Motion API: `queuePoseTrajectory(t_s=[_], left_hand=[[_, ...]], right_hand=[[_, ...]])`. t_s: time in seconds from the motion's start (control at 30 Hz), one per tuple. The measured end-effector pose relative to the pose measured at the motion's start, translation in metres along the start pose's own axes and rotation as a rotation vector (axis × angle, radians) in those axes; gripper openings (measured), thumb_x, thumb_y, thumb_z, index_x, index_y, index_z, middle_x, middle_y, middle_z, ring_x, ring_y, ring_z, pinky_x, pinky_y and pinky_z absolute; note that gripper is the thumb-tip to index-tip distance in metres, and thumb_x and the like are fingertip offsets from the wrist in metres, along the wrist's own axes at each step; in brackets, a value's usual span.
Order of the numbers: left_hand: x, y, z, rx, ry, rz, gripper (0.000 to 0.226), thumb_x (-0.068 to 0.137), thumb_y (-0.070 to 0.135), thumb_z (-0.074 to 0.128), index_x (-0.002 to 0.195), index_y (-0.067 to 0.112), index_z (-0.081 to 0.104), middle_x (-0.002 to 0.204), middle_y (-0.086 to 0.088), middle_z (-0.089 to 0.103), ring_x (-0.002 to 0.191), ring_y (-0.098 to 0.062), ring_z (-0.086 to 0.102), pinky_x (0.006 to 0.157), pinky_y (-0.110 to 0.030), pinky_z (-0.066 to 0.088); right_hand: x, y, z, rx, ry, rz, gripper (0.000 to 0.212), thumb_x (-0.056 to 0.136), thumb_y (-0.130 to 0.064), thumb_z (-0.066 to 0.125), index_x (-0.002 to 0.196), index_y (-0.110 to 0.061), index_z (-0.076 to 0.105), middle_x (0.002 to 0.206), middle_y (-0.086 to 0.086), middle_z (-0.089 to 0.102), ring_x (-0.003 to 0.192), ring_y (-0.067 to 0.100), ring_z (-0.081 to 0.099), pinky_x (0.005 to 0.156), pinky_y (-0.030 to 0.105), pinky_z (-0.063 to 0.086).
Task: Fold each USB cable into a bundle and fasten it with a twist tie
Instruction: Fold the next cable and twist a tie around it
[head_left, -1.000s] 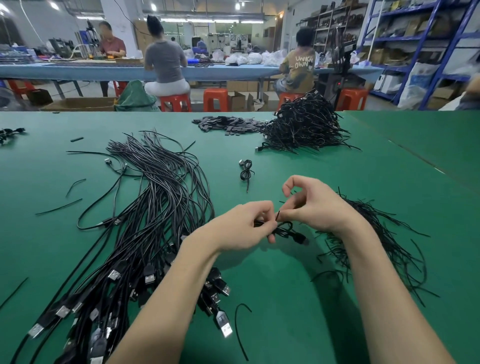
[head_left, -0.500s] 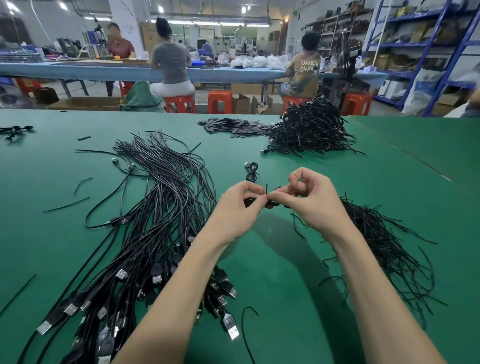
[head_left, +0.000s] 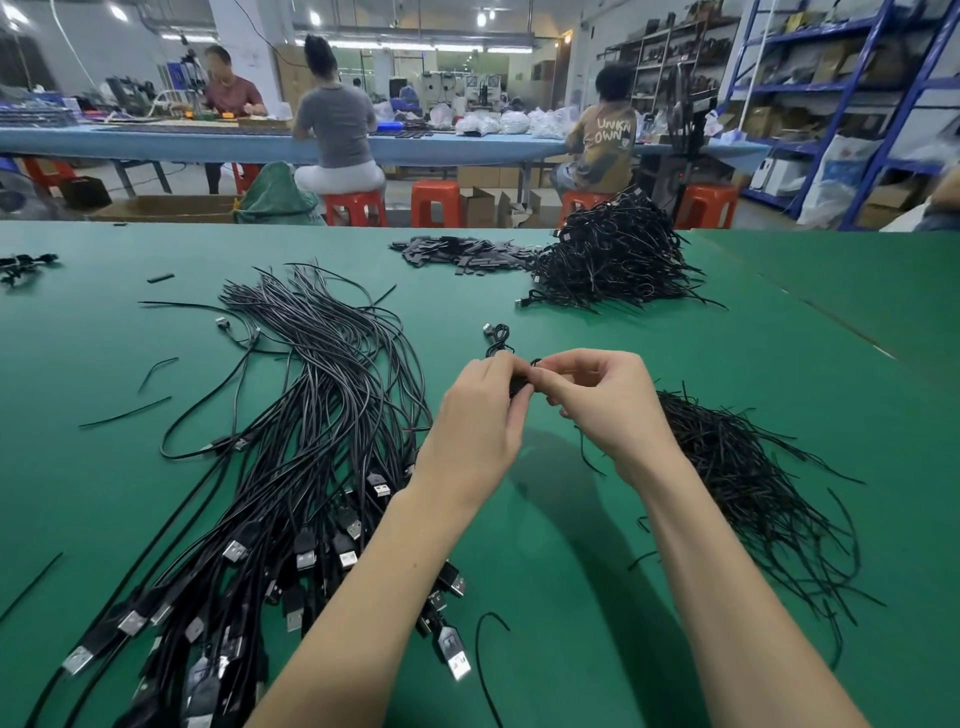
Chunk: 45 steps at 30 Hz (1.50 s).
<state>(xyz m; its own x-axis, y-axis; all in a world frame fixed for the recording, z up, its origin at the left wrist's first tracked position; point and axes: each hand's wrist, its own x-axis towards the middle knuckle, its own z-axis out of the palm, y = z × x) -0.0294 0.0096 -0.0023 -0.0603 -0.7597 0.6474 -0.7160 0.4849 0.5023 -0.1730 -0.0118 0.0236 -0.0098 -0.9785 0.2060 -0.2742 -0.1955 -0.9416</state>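
USB cable bundle (head_left: 519, 387), small and black, is pinched above the green table (head_left: 571, 597) between the left hand (head_left: 480, 415) and right hand (head_left: 602, 402), fingertips meeting. Left of the hands sprawl loose cables (head_left: 291, 441); right, twist ties (head_left: 743, 478); beyond, a finished pile (head_left: 613, 260).

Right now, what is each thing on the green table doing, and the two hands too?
Left hand: grip curled on the cable bundle.
Right hand: pinching the same bundle.
Cable bundle: folded, held above the table, mostly hidden.
Loose USB cables: unfolded, spread out on the left.
Twist ties: loose heap on the right.
Finished pile: heaped at the far side.
Single bundle: lying alone beyond the hands.
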Motion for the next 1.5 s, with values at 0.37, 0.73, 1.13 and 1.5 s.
queuePoseTrajectory(t_s=[0.37,0.73,1.13,1.5], left_hand=[[0.02,0.009,-0.022,-1.283,-0.139,-0.988,0.012,0.096,0.019,0.064,0.093,0.008,0.064,0.079,-0.016,0.07,0.071,-0.021,0.068,0.064,-0.029,0.06],[0.009,-0.004,-0.011,-1.09,0.067,-0.587,0.026,0.082,0.006,0.078,0.104,0.016,0.07,0.096,-0.008,0.077,0.081,-0.014,0.07,0.079,-0.024,0.055],[0.009,-0.003,-0.011,-0.646,-0.009,-0.088,0.024,0.087,0.008,0.074,0.108,0.021,0.072,0.098,0.003,0.074,0.094,-0.015,0.071,0.089,-0.026,0.054],[0.011,-0.011,-0.02,-1.046,-0.035,-0.578,0.019,0.091,0.015,0.07,0.11,0.017,0.067,0.088,-0.001,0.076,0.072,-0.01,0.067,0.08,-0.028,0.053]], right_hand=[[-0.006,0.006,-0.002,-0.198,0.011,-0.511,0.012,0.09,-0.006,0.074,0.088,-0.018,0.07,0.081,-0.011,0.072,0.074,0.004,0.069,0.073,0.008,0.048],[-0.002,0.005,0.003,0.253,-0.091,-0.071,0.008,0.089,-0.01,0.076,0.084,-0.014,0.073,0.072,-0.006,0.068,0.067,0.007,0.057,0.067,0.019,0.05],[-0.003,0.006,-0.008,1.157,-0.414,0.693,0.009,0.071,0.0,0.068,0.08,0.002,0.067,0.078,0.009,0.063,0.057,0.012,0.055,0.046,0.014,0.044],[-0.001,0.007,-0.011,-0.292,-0.026,-0.534,0.024,0.085,-0.026,0.079,0.105,-0.036,0.07,0.106,-0.021,0.069,0.082,0.006,0.066,0.062,0.027,0.055]])
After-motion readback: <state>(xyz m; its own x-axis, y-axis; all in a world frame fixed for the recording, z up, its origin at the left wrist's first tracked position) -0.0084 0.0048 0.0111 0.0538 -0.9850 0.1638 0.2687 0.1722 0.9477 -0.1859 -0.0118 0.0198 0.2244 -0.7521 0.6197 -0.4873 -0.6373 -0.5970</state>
